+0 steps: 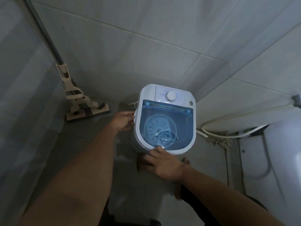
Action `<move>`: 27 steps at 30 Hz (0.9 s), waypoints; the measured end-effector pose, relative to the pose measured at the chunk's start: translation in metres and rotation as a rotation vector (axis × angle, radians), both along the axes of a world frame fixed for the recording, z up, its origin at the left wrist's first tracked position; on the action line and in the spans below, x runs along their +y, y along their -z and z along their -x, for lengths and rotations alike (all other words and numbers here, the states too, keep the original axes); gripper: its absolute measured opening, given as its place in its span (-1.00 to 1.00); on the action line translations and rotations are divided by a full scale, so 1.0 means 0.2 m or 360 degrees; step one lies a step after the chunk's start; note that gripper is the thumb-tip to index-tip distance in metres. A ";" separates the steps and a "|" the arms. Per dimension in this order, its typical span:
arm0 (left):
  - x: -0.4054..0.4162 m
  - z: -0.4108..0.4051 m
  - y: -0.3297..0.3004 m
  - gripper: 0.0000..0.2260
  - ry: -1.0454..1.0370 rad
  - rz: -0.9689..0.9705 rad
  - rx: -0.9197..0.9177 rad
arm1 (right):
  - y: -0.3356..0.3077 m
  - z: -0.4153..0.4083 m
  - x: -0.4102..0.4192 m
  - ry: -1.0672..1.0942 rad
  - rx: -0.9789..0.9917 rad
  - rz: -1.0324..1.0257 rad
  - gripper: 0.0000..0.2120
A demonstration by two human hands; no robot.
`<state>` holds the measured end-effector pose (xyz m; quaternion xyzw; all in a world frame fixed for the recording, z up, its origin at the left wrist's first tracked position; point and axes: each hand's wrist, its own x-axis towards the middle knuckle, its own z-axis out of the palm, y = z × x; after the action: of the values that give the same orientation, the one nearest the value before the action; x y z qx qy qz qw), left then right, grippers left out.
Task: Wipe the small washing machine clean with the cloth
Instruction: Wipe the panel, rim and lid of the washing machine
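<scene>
A small white washing machine (pixel 146 93) stands on the tiled floor in a corner. It has a clear blue lid (pixel 184 128) and a white dial (pixel 170 95) on top. My left hand (pixel 123 120) grips the machine's left side, fingers curled on its rim. My right hand (pixel 162 162) rests at the near front edge, fingertips touching the lid's lip. Through the lid the round pulsator shows. No cloth is in view.
A beige mop (pixel 81 103) leans in the left corner, its head flat on the floor. A white hose (pixel 228 134) runs along the wall at right. A white toilet (pixel 276 152) stands at the right edge. My bare feet are just below the machine.
</scene>
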<state>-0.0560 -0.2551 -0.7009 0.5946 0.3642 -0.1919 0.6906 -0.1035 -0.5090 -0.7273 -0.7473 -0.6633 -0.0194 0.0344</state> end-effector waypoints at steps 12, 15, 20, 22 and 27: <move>0.00 0.00 0.00 -0.73 0.0025 -0.0029 0.0024 | -0.15 -0.55 -0.15 0.2226 0.0487 -0.0826 -0.69; 0.00 0.00 0.01 -0.73 0.0042 -0.0007 0.0016 | -0.07 -0.39 -0.04 0.2253 0.0508 -0.0705 -0.65; 0.00 -0.01 0.04 -0.71 0.0055 -0.0001 0.0003 | -0.10 -0.16 0.20 0.1431 0.0522 -0.0357 -0.62; 0.00 -0.01 0.03 -0.72 0.0066 0.0004 -0.0021 | -0.13 -0.13 0.20 0.1248 0.0613 -0.0325 -0.60; -0.01 -0.01 0.03 -0.70 0.0070 0.0018 -0.0023 | -0.18 -0.20 -0.12 0.1929 0.0710 -0.0805 -0.66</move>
<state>-0.0539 -0.2571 -0.7065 0.6001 0.3449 -0.2047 0.6921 -0.0634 -0.5327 -0.6913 -0.9412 -0.0810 -0.0351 0.3261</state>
